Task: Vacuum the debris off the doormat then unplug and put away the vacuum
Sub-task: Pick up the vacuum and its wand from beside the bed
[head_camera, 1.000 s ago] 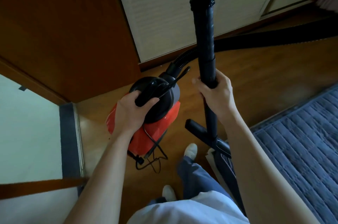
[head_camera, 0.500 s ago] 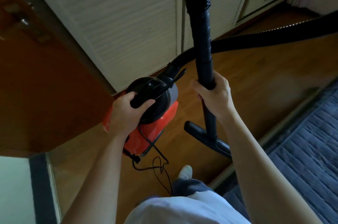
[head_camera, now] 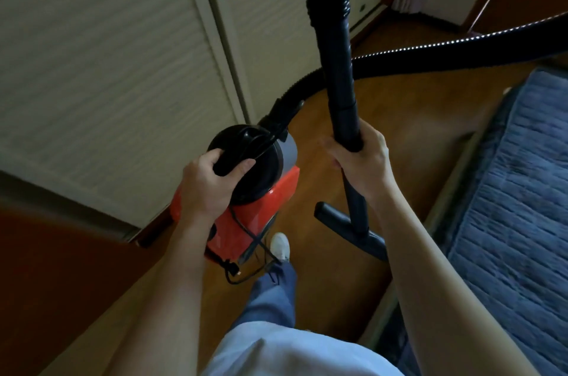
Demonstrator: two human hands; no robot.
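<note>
The vacuum point(head_camera: 264, 173) hangs at the person's left side, red body under a black top, apparently lifted clear of the floor. The left hand point(head_camera: 206, 188) is curled round the carry handle on top, and the right hand point(head_camera: 362, 166) is wrapped tight round the long black tube point(head_camera: 338, 68), with the nozzle point(head_camera: 338, 222) dangling below. Now the danger: the cord point(head_camera: 233, 268) trails loose under the vacuum, looping just beside the forward foot point(head_camera: 280, 245). One step into that loop and it's a trip, or a yank on the vacuum. Watch the hose point(head_camera: 461, 51) too. It sweeps far out to the right and out of view, so it could snag on something unseen. That tall tube could also clip the slatted doors point(head_camera: 92, 68), which are close on the left. Underfoot is smooth wooden floor point(head_camera: 415, 117), likely slick under a socked foot. A blue quilted mat point(head_camera: 522, 206) lies along the right, its edge raised enough to catch a toe. The room is dim and narrow, with little space to swing anything.
</note>
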